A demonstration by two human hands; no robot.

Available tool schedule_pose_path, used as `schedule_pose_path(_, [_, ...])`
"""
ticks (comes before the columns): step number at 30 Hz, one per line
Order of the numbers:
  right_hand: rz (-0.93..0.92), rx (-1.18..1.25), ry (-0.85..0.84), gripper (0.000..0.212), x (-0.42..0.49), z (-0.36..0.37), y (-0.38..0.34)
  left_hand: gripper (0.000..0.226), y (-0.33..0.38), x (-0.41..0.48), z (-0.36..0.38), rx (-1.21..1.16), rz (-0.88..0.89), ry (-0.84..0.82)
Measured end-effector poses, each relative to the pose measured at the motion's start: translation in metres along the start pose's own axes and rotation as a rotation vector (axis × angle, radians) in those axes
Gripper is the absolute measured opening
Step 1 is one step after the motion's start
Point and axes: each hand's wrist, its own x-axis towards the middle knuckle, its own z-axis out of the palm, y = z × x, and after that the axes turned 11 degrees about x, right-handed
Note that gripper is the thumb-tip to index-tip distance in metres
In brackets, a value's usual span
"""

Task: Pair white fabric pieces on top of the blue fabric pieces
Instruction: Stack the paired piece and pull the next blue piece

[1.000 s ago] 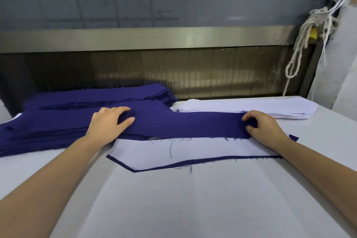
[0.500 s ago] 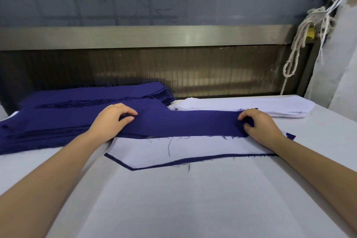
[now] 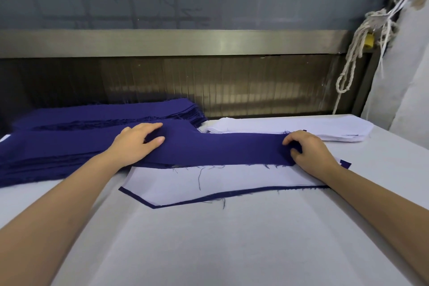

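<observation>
A long blue fabric piece (image 3: 222,148) stretches across the table between my hands. My left hand (image 3: 137,144) holds its left part, thumb and fingers curled round the cloth. My right hand (image 3: 308,151) pinches its right end. Just below it lies a white fabric piece (image 3: 209,183) on top of a blue one, whose dark edge (image 3: 232,196) shows along the front. A stack of blue pieces (image 3: 58,144) sits at the left, and a stack of white pieces (image 3: 301,126) at the back right.
The white table surface (image 3: 232,244) runs toward me. A metal rail and slatted panel (image 3: 209,83) close off the back. White cords (image 3: 357,53) hang at the right, beside draped grey cloth (image 3: 406,76).
My left hand's fingers have curled tighter on the blue piece. Both hands and the piece have barely shifted.
</observation>
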Motion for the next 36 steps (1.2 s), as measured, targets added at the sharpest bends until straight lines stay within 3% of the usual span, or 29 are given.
schedule_pose_path(2, [-0.017, 0.012, 0.025, 0.034, -0.001, -0.001, 0.000, 0.056, 0.001, 0.006, -0.002, 0.086, -0.006, -0.073])
schedule_pose_path(5, [-0.052, 0.025, 0.062, 0.037, 0.000, -0.001, -0.001, 0.057, 0.001, 0.009, -0.003, 0.034, -0.029, -0.092])
schedule_pose_path(10, [-0.062, 0.063, 0.086, 0.036, 0.001, -0.002, 0.002, 0.051, -0.004, 0.005, -0.007, 0.000, -0.134, 0.027])
schedule_pose_path(17, [0.087, 0.300, 0.210, 0.034, 0.004, -0.011, 0.005, 0.019, -0.011, 0.004, -0.019, -0.029, -0.236, 0.168])
schedule_pose_path(21, [0.130, 0.384, 0.243, 0.033, 0.005, -0.015, 0.007, 0.020, -0.014, 0.001, -0.025, -0.069, -0.264, 0.189])
schedule_pose_path(27, [0.167, 0.394, 0.237, 0.031, 0.006, -0.017, 0.007, 0.013, -0.016, -0.004, -0.038, -0.295, -0.124, 0.153])
schedule_pose_path(36, [0.234, 0.447, 0.301, 0.032, 0.008, -0.036, 0.007, 0.005, -0.009, -0.005, -0.047, -0.364, -0.083, 0.130])
